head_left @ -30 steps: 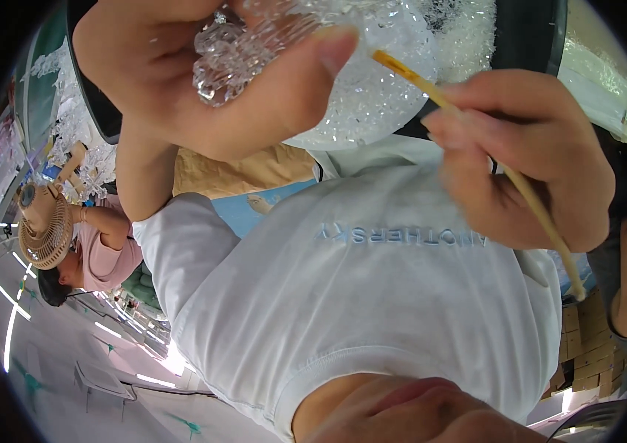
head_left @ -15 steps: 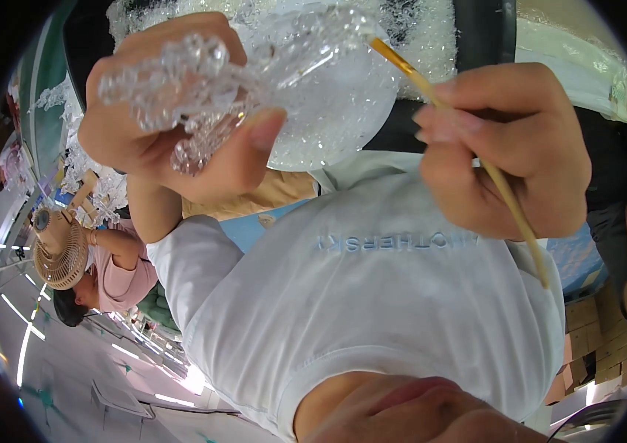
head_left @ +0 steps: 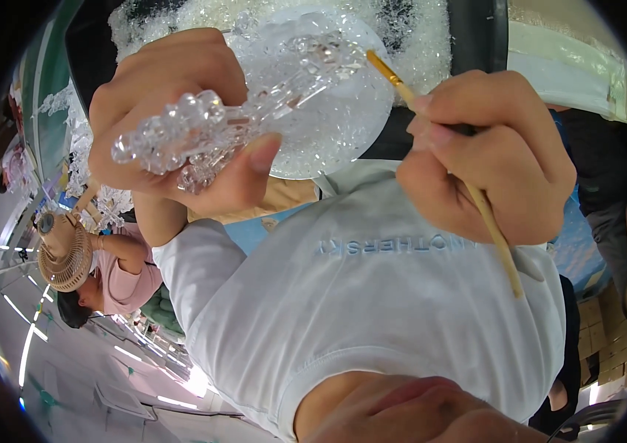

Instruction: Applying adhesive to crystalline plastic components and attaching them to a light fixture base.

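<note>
My left hand [head_left: 173, 118] is closed around a clear, branching ornament [head_left: 173, 133] with rounded bead-like knobs along its arms. One arm of it stretches right, past my thumb, over a pale round dish [head_left: 343, 125] scattered with clear glittery flakes. In my right hand [head_left: 498, 155] a thin paintbrush [head_left: 494, 229] with a pale yellow handle is pinched like a pen. Its orange-gold tip is at the right end of the ornament's arm; whether it touches I cannot tell. My fingers hide part of the ornament's middle.
Under the dish, a black tray [head_left: 478, 44] holds a heap of clear flakes [head_left: 424, 52]. More clear pieces [head_left: 77, 148] lie at the left. Beyond them are a beige fan [head_left: 62, 251] and a person in pink [head_left: 132, 266]. Cardboard boxes [head_left: 609, 340] stand at the right.
Both hands have come slightly lower in the picture, the right one also to the left. The ornament has turned a little, and the brush tip stays by its right end.
</note>
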{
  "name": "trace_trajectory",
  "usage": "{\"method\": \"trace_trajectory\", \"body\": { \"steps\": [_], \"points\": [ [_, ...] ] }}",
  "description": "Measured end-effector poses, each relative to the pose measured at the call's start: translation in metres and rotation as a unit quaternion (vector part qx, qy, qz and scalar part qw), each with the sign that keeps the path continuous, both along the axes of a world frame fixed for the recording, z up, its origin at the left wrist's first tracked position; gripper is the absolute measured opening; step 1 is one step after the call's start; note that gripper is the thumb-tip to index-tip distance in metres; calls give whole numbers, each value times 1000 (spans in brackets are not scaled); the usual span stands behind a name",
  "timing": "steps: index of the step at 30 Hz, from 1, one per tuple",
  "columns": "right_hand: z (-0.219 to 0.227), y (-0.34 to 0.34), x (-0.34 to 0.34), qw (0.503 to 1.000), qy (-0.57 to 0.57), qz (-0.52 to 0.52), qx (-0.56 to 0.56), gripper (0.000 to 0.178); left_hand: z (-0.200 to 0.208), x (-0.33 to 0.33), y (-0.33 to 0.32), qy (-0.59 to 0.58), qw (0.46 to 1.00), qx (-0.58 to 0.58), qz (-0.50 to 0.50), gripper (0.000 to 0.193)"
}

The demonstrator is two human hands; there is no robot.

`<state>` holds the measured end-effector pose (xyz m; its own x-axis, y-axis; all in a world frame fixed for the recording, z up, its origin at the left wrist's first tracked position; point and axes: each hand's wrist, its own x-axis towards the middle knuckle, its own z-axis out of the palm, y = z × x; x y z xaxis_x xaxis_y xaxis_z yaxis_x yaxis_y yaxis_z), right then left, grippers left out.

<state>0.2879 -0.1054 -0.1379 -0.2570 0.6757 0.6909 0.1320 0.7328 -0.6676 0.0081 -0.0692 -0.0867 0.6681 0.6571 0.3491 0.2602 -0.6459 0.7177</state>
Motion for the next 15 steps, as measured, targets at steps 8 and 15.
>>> {"method": "trace_trajectory", "body": {
  "steps": [8, 15],
  "points": [
    [-1, -1, 2, 999, 35, 14, 6, 24, -5, 13, 2, -62, 998, 14, -13, 46],
    [4, -3, 13, 994, 85, 39, -51, 16, 5, 10, 8, -51, 996, 40, -59, 39]
  ]
}}
